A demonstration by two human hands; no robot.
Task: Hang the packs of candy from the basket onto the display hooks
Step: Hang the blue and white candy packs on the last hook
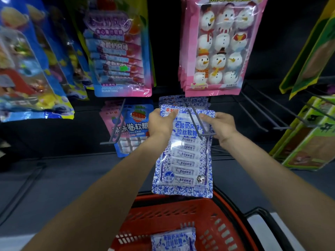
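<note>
A blue-and-white candy pack (pixel 183 160) hangs upright in front of me, held by its two top corners. My left hand (pixel 160 124) pinches the top left corner and my right hand (pixel 220 125) pinches the top right corner. A grey display hook (pixel 196 122) crosses in front of the pack's top, its tip bar near my right hand. More of the same packs (pixel 183 100) hang behind on that hook. Below, a red basket (pixel 223 232) holds another blue-and-white pack (pixel 173 240).
A pink-and-blue strawberry candy pack (pixel 132 127) hangs on the hook to the left. Above hang a pink snowman pack (pixel 219 46) and a blue-pink pack (pixel 117 51). Bare grey hooks (pixel 262 113) stick out at the right, next to green packs (pixel 308 138).
</note>
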